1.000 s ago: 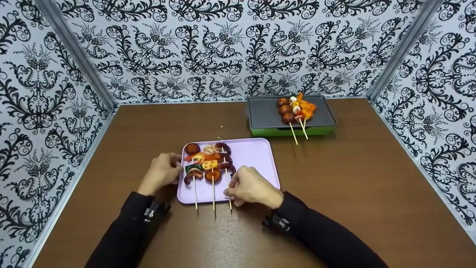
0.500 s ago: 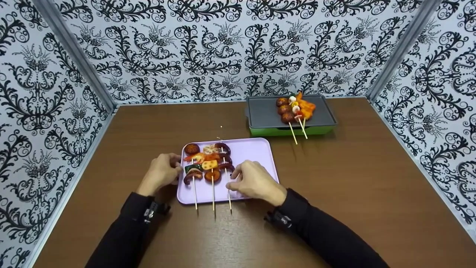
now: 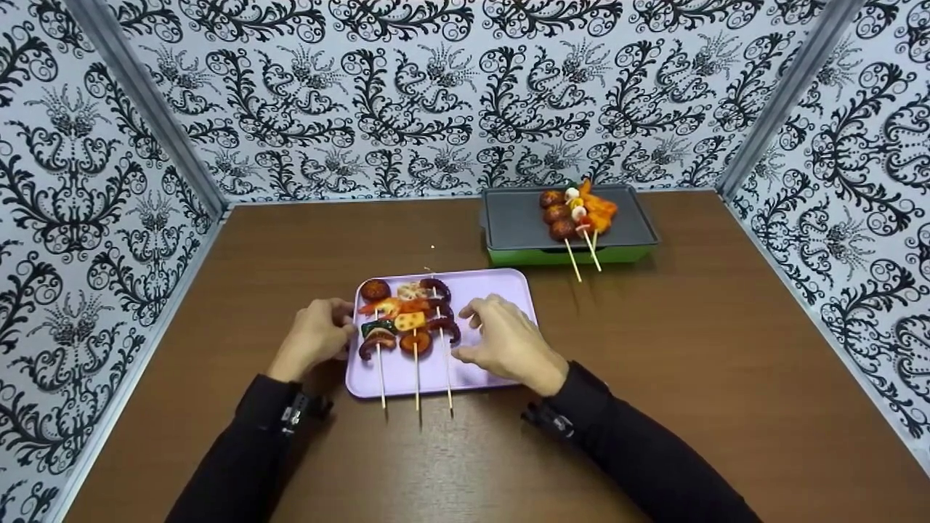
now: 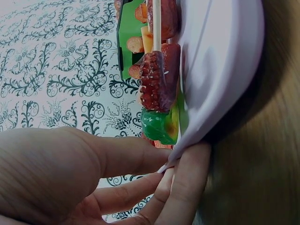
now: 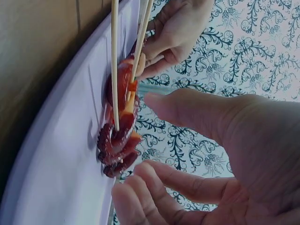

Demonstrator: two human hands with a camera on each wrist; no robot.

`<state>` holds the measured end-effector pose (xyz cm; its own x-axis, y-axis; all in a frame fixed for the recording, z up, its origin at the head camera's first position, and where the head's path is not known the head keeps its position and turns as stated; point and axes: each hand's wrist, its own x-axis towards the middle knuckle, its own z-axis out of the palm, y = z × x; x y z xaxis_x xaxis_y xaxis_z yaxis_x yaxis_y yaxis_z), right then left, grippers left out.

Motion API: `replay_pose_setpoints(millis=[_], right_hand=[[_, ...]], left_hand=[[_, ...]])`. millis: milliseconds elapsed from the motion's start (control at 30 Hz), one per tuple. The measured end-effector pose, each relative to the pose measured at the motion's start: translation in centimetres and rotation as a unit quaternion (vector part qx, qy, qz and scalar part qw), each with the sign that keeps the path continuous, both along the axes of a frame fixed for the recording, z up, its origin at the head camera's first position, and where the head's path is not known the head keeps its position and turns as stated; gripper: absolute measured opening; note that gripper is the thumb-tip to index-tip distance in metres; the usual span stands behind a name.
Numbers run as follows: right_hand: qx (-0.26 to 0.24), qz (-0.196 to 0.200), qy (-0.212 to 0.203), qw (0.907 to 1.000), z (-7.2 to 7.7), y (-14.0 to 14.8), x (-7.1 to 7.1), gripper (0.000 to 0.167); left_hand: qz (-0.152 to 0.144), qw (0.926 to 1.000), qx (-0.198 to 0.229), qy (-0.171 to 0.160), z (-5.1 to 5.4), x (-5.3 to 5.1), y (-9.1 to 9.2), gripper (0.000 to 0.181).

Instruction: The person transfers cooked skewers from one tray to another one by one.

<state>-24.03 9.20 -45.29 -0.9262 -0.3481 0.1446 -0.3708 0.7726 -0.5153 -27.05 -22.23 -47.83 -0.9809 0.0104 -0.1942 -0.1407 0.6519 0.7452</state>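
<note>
A lilac tray [image 3: 501, 287] lies on the table with three toy food skewers side by side on its left half. The rightmost carries dark red octopus-like pieces [image 3: 443, 330]; the middle one has a yellow piece [image 3: 410, 322] and a round brown slice; the left one includes a green piece [image 3: 378, 328]. Their sticks extend over the front rim. My left hand [image 3: 312, 338] pinches the tray's left rim, thumb above and fingers beneath in the left wrist view. Over the tray's right half is my right hand [image 3: 512, 345], thumb and fingers spread apart, holding nothing, beside the octopus-like skewer [image 5: 117, 145].
Behind the tray, to the right, stands a green grill [image 3: 581, 256] with a dark grey plate. Several skewered foods [image 3: 577, 212] lie on it, sticks pointing forward over its edge. Patterned walls [image 3: 407, 94] enclose the brown table [image 3: 676, 349] at the back and sides.
My right hand has let go of the rightmost skewer's stick, risen and shifted slightly right and away from me, its fingers spreading. The left hand stays at the tray rim.
</note>
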Motion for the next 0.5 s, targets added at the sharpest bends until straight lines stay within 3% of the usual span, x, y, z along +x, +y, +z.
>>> replay_pose_setpoints(millis=[167, 300, 500], right_hand=[[0.01, -0.018, 0.038, 0.9991, 0.1, 0.6, -0.3, 0.061], [0.012, -0.046, 0.044, 0.9979, 0.4, 1.3, -0.8, 0.069], [0.02, -0.076, 0.055, 0.9954, 1.3, 2.6, -1.6, 0.079]], left_hand=[[-0.003, 0.9998, -0.019, 0.005, 0.0, 0.0, 0.0, 0.044], [-0.003, 0.9988, -0.048, 0.012, 0.1, 0.1, -0.1, 0.043], [-0.003, 0.9995, -0.032, 0.006, 0.2, 0.0, 0.0, 0.044]])
